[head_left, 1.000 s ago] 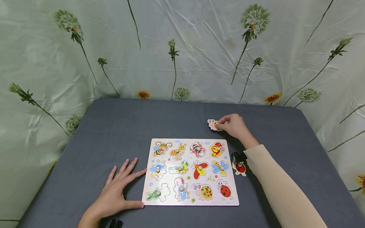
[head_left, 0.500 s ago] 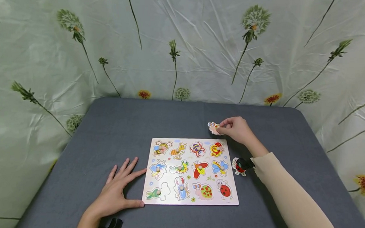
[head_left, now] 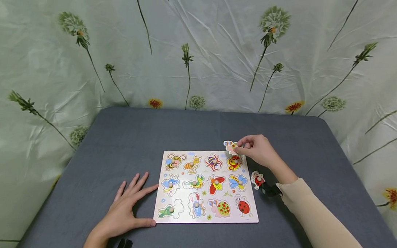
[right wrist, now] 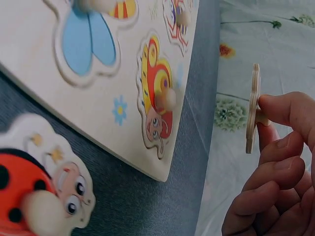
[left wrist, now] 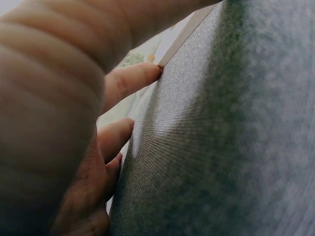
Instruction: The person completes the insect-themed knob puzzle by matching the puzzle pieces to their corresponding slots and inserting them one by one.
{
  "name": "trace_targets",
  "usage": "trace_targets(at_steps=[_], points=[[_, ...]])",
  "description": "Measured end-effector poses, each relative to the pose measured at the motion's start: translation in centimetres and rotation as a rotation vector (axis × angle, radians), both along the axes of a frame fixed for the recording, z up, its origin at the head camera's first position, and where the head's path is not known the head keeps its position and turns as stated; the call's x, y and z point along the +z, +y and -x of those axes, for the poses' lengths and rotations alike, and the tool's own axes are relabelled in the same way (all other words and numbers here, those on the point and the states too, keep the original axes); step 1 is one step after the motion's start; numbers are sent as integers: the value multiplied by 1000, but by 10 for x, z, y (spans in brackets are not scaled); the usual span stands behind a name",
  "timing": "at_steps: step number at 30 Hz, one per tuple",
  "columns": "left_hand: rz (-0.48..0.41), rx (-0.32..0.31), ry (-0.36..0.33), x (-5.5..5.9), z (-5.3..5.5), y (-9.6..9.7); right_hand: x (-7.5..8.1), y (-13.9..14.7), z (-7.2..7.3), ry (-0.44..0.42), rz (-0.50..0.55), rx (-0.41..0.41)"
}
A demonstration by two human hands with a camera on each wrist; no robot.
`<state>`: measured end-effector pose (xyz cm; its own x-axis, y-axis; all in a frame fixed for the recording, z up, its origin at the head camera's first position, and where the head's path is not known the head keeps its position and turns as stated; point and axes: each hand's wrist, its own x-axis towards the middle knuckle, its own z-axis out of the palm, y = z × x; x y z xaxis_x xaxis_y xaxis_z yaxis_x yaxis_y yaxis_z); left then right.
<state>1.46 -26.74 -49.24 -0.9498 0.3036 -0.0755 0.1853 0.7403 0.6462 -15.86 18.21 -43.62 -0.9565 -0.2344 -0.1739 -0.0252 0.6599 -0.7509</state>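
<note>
My right hand (head_left: 257, 148) pinches the knob of a snail puzzle piece (head_left: 230, 147), over the far right corner of the wooden puzzle board (head_left: 205, 222). In the right wrist view the piece (right wrist: 253, 110) shows edge-on, raised, with thumb and forefinger on its knob. My left hand (head_left: 126, 206) lies spread on the table, its thumb and forefinger at the board's left edge. The left wrist view shows those fingers (left wrist: 132, 83) close up against the cloth. On the board, the snail recess (head_left: 220, 208) and the ladybug recess (head_left: 243, 205) hold no knobbed pieces.
A ladybug piece (head_left: 257, 180) lies on the grey cloth (head_left: 146, 133) right of the board, next to my right wrist's black strap. Several knobbed insect pieces, such as a spider (head_left: 214, 162), sit in the board. A flowered curtain (head_left: 215, 46) hangs behind the table.
My right hand has brought the snail piece nearer, from the cloth beyond the board to over its far right corner. The left hand has stayed in place.
</note>
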Motion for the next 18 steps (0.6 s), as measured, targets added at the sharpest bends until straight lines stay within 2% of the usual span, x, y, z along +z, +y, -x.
trace_targets(at_steps=[12, 18], points=[[14, 3, -3, -2, -1, 0, 6, 0, -26, -18, 21, 6], [18, 6, -28, -2, 0, 1, 5, -1, -36, -33, 51, 3]])
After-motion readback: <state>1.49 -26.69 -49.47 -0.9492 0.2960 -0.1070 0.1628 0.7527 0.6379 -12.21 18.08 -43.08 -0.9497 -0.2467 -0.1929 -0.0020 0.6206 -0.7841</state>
